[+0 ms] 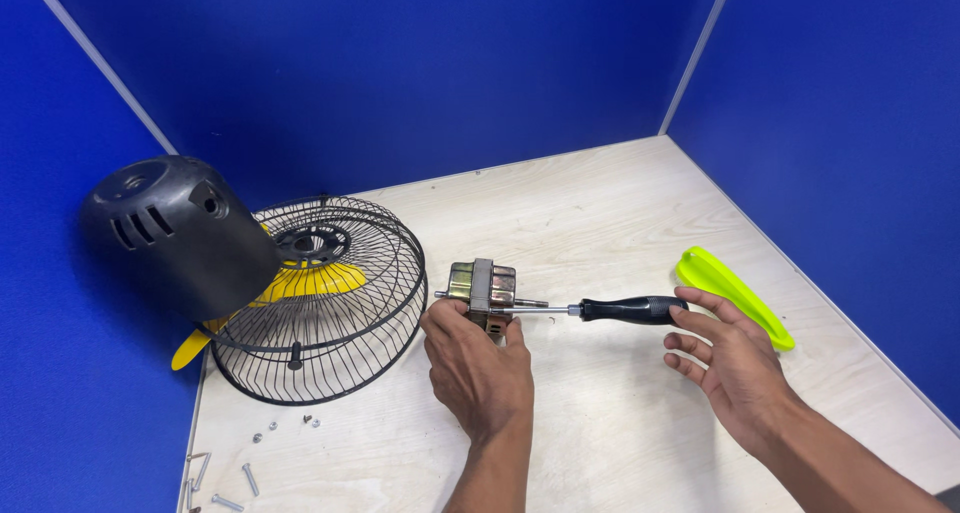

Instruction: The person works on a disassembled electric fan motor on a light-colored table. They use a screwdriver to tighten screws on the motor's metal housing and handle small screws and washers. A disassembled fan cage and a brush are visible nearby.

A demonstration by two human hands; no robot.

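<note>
The left hand (478, 365) grips the fan motor (482, 291) on the table (600, 213); the open, empty right hand (728, 358) hovers just beside the screwdriver (610, 309) handle.

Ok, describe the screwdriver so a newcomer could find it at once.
Start at the pale wooden table and find the black wire fan guard on its left. Right of it, the left hand steadies a small metal motor. The screwdriver runs from the motor toward the open right hand: the only black-handled tool with a shiny shaft.
</note>
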